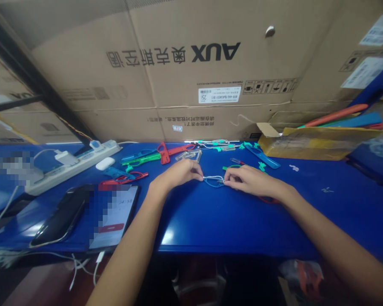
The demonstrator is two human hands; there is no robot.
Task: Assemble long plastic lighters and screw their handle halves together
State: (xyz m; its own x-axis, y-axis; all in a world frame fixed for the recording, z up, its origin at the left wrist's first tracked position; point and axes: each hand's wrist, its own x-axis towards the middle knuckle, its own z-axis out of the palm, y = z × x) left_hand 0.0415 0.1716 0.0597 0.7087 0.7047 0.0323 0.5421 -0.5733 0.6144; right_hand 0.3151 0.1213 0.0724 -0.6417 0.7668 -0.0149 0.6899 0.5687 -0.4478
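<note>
A thin white cord (pixel 214 177), looped into a few strands, stretches between my two hands just above the blue table. My left hand (pixel 189 171) pinches its left end between thumb and fingertips. At the other end, my right hand (pixel 242 178) has thumb and forefinger closed on the cord. A blue curved piece (pixel 213 183) shows right under the strands; whether it is joined to them I cannot tell. Behind my left hand lie several clear plastic pieces (pixel 191 155). Near my right hand are a green strip (pixel 230 167) and a red curved piece (pixel 268 199), partly covered by the wrist.
Red (pixel 164 153), green (pixel 143 159) and blue plastic strips (pixel 263 156) lie toward the back. A white power strip (pixel 79 163), a black phone (pixel 62 214) and a tablet (pixel 115 216) occupy the left. An open carton (pixel 306 144) stands back right, before a large cardboard box (pixel 178 85).
</note>
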